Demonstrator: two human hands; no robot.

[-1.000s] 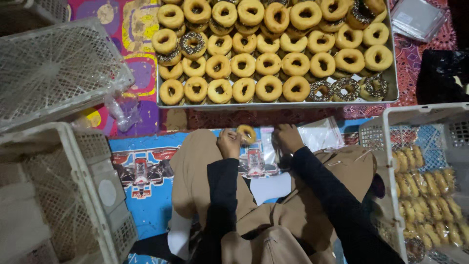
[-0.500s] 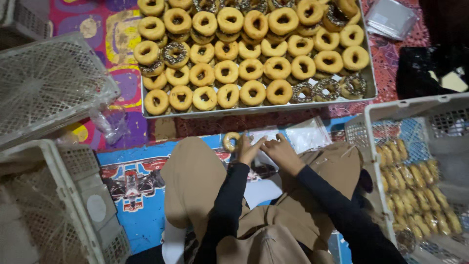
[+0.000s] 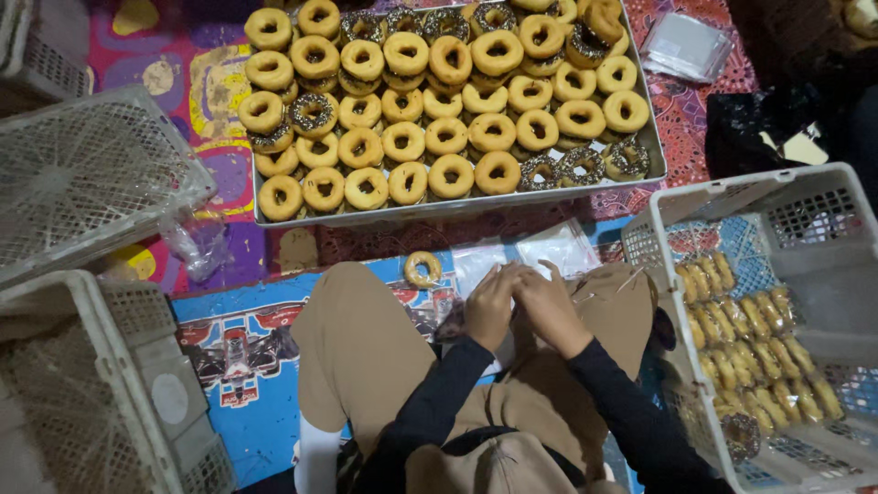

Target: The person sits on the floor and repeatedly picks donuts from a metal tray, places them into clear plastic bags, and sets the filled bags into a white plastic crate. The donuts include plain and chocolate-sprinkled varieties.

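Colourful floor mat: left hand [image 3: 491,306] and right hand [image 3: 549,306] pinch a clear bag [image 3: 489,265], doughnut [image 3: 422,269] just left; spread the opening wide.

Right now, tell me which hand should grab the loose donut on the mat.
Left hand, probably: the donut lies just up-left of it, while the right hand sits farther off on the other side.

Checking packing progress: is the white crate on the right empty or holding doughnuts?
Holding doughnuts. The white crate has rows of wrapped doughnuts standing on edge along its floor; it is not filled to the rim.
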